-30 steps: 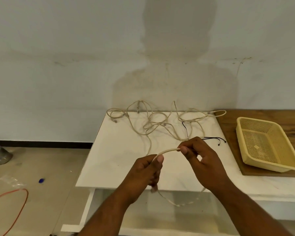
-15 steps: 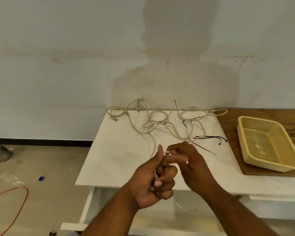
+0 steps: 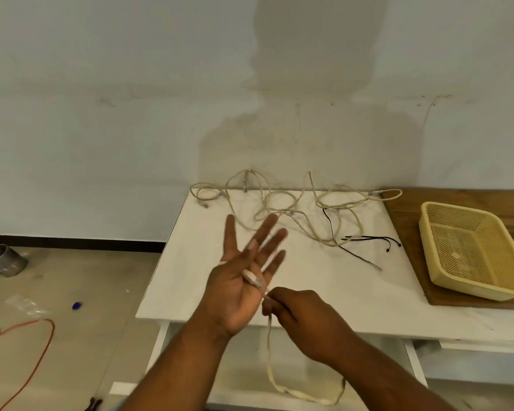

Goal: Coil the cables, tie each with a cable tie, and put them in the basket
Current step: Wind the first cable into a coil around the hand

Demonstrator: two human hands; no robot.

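White table [image 3: 208,280] stands against a pale wall, with a wood board on its right side. On the board sits the yellow basket [image 3: 469,250], far to the right of the fingers and with no cables in it.

Past the fingertips, at the back of the table, lies a big messy pile of cream cables [image 3: 291,203]. Beside it, to the right, are thin black cable ties [image 3: 368,239].

Half a second ago the left hand [image 3: 238,280] was curled in a fist around the cable end. Now it is spread wide open, palm up, fingers apart. The cable's plug end [image 3: 254,278] lies across the palm, near the bottom of the fingers.

The right hand [image 3: 303,318] is just below, pinching the cream cable [image 3: 270,351] tight. From there the cable hangs down in a long loop in front of the table.

This looks like the start of winding: the open hand is ready for the cable to go round it. No coil is made yet, so tying and the basket come later.
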